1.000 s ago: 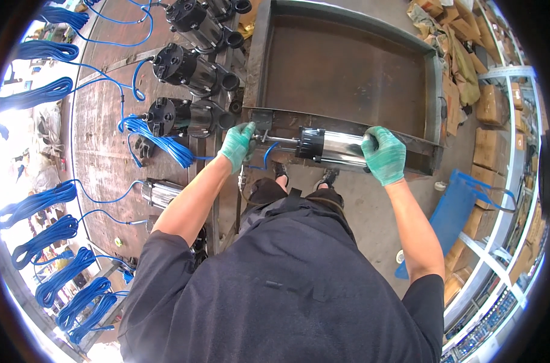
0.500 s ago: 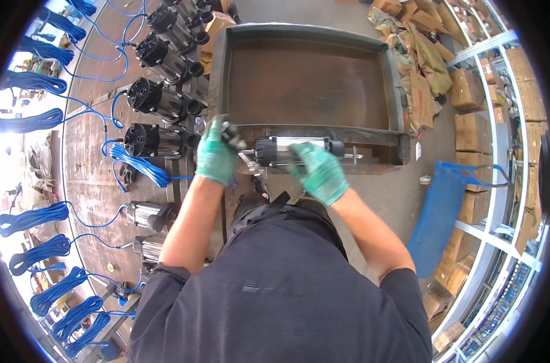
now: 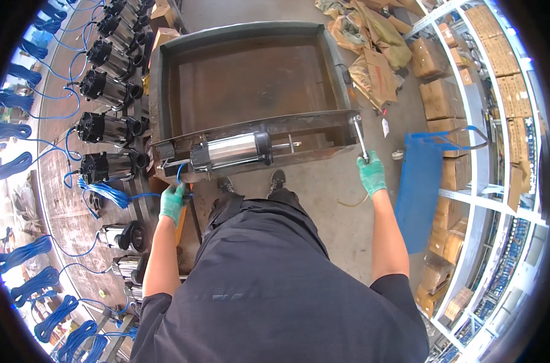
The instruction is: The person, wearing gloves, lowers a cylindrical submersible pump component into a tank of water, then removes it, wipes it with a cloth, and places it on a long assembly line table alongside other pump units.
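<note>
A silver pump motor [image 3: 232, 151] with black ends lies along the front compartment of a metal tray, its thin shaft [image 3: 284, 146] pointing right. My left hand [image 3: 172, 203], in a green glove, is closed on a blue cable [image 3: 181, 174] beside the tray's near left corner. The cable runs to a blue coil [image 3: 107, 192] on the table. Over at the tray's right end, my gloved right hand [image 3: 372, 174] grips a silver wrench [image 3: 361, 138] by its lower end. The wrench's ring end rests at or just above the tray's corner.
The large metal tray [image 3: 337, 72] has a deep back section. Several upright-looking black and silver pumps [image 3: 108, 130] line the table [image 3: 51, 199] at left, with blue cable coils. A blue panel [image 3: 417, 193] and shelving with cardboard boxes [image 3: 441, 100] stand at right.
My right hand has left the motor and moved right, now holding the wrench. My left hand has come down and away from the motor's end to the cable. The whole view has shifted.
</note>
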